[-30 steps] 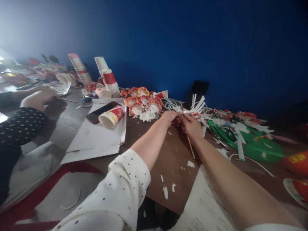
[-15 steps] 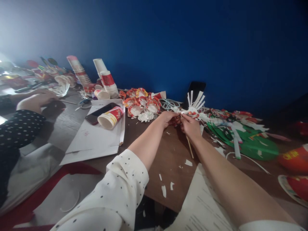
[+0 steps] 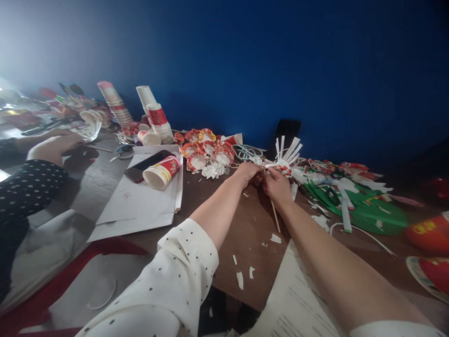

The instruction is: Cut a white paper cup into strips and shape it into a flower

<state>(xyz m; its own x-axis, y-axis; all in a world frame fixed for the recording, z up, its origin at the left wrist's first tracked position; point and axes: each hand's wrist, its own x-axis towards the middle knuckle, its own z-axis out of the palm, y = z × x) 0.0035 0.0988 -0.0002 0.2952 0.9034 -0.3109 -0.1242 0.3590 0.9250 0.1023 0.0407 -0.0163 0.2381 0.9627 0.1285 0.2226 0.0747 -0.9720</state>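
Both hands meet above the brown table around a fringed paper flower (image 3: pixel 287 153), its white cut strips fanning upward. My right hand (image 3: pixel 278 186) is closed at the base of the flower, and a thin wooden stick (image 3: pixel 275 217) slants down from beneath it. Against those fingers, my left hand (image 3: pixel 249 173) is closed in a pinch at the same spot. Its fingertips are partly hidden, so the exact grip is hard to see. Several red and white cut-cup flowers (image 3: pixel 208 152) lie just left of my hands.
Stacked paper cups (image 3: pixel 158 121) stand by the blue wall. Another cup (image 3: pixel 162 172) and a phone (image 3: pixel 140 167) lie on white sheets (image 3: pixel 140 206). Green discs (image 3: pixel 379 215) with scraps are at right. A co-worker's hand (image 3: pixel 52 145) reaches in at left. Paper scraps (image 3: pixel 240 280) dot the table edge.
The flower's white strips have tilted slightly to the right and lowered a little. Both hands stay together in nearly the same place; the stick's lower end has shifted slightly left.
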